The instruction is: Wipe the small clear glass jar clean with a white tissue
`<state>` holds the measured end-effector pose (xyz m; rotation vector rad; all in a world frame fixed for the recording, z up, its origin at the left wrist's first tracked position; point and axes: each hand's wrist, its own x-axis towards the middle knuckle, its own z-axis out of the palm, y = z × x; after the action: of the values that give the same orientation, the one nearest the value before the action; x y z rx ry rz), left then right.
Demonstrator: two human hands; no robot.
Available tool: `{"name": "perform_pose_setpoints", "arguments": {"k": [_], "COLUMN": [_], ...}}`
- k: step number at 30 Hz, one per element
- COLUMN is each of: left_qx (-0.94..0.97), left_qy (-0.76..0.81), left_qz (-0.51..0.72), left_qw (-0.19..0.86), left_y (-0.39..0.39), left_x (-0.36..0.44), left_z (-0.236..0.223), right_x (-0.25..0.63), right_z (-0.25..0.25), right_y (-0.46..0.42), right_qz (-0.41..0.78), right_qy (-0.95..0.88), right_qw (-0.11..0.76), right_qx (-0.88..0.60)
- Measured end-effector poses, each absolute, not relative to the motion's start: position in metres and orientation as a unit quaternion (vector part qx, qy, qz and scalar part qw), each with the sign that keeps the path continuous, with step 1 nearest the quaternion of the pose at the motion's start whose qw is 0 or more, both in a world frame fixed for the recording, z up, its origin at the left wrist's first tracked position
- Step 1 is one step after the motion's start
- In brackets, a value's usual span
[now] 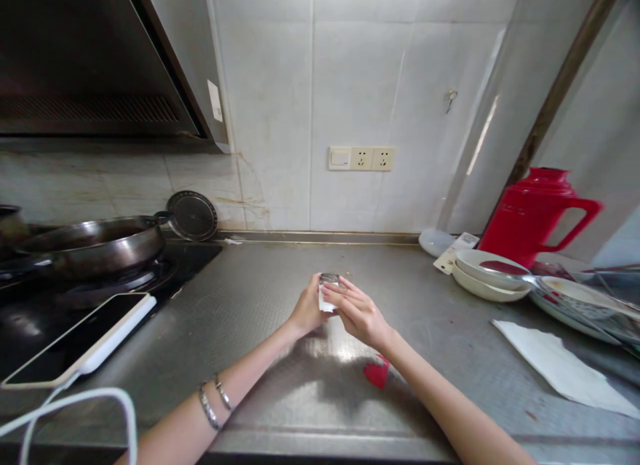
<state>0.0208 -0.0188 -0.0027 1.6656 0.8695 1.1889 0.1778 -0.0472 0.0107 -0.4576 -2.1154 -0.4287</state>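
Observation:
Above the middle of the steel counter (pixel 260 385), my two hands meet around one small object. My left hand (pixel 305 310) is closed around the side of a small dark-topped container (pixel 329 278), which looks like a little glass or jar; its exact kind is hard to make out. A piece of white tissue (pixel 327 300) lies against its near side. Fingers of my right hand (pixel 364 315) are closed over the tissue, pressing it to the container. Much of the container is covered by the fingers and tissue. Beneath my right forearm lies a red heart-shaped piece (pixel 376 373).
At left, a steel pan (pixel 107 246) sits on the stove, near a phone with a white cable (pixel 75 345). On the right stand a red thermos jug (pixel 533 215), stacked bowls (pixel 490 288) and a folded white paper towel (pixel 560 365). A tiled wall (pixel 280 105) bounds the back.

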Motion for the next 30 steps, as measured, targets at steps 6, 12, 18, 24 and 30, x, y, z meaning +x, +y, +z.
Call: {"name": "perform_pose_setpoints", "arguments": {"k": [6,12,18,24,30], "left_qx": [0.663,0.683,0.666,0.658,0.647], "left_qy": [0.404,0.368,0.380,0.385,0.389], "left_qz": [0.465,0.464,0.466,0.495,0.491], "left_qw": [0.426,0.427,0.441,0.416,0.435], "left_y": [-0.023,-0.020,-0.021,-0.023,-0.018], "left_x": [0.027,0.020,0.025,0.030,0.024], "left_z": [0.004,0.004,0.001,0.003,-0.003], "right_x": [0.183,0.176,0.181,0.189,0.179], "right_z": [0.010,0.007,0.012,0.012,0.007], "right_y": [-0.039,-0.047,-0.044,-0.036,-0.044], "right_qz": [-0.166,-0.188,-0.184,-0.178,-0.200], "right_qy": [-0.830,-0.853,-0.845,-0.814,-0.834], "right_qw": [0.487,0.450,0.461,0.505,0.476], "right_qx": [-0.214,-0.187,-0.197,-0.225,-0.195]}}
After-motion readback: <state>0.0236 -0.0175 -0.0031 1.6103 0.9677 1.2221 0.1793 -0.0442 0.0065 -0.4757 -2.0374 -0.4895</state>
